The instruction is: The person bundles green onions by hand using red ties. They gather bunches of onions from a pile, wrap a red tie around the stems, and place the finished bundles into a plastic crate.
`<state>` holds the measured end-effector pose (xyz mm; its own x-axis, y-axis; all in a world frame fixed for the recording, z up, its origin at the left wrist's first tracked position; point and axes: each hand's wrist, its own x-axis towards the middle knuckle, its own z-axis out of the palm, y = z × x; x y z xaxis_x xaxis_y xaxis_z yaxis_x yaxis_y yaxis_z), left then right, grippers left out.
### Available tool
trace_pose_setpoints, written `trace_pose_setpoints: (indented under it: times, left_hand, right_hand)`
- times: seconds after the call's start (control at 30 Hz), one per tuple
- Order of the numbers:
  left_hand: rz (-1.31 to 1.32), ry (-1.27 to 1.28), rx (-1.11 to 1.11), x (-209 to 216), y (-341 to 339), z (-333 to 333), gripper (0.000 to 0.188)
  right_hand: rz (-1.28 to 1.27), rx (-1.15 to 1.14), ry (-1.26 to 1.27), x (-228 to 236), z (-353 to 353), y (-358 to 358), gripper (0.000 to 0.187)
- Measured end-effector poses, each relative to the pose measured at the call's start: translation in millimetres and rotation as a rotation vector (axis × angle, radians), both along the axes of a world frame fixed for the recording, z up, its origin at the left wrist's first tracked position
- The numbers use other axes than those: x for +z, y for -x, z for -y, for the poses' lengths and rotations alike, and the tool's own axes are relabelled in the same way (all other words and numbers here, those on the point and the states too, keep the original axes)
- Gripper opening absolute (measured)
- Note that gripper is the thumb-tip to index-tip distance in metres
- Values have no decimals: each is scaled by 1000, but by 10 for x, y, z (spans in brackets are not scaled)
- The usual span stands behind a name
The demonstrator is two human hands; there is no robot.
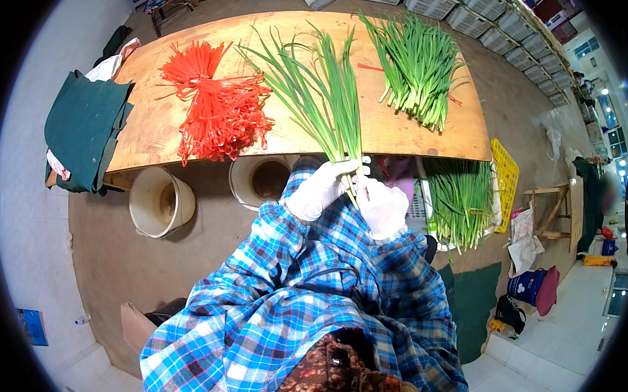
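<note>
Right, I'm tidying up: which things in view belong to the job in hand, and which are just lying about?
Likely the job:
green stalks in the left hand, red strips, stalk pile, wooden table

Likely lying about:
pale buckets, dark green cloth, yellow crate

No text, label, number or sign was found legible in this view. A pale printed mark appears on the dark blue bucket (527, 287) at the right, too small to be read. The blue-edged panel (32, 327) low on the left wall shows no readable lettering at this size. Whether the panel carries any writing cannot be determined.
</note>
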<state>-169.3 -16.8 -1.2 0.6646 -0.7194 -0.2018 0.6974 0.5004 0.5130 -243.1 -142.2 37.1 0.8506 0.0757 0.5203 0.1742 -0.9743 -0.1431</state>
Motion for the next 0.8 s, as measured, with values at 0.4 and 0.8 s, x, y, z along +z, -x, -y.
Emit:
trace_pose_setpoints:
  times: [0.4, 0.8]
  left_hand:
    - [-104, 206, -14, 47, 50, -195, 43]
    - [-90, 121, -95, 12, -35, -200, 42]
  right_hand:
    - [-455, -197, -722, -565, 331, -93, 52]
    - [-816, -150, -1366, -1784, 444, -496, 24]
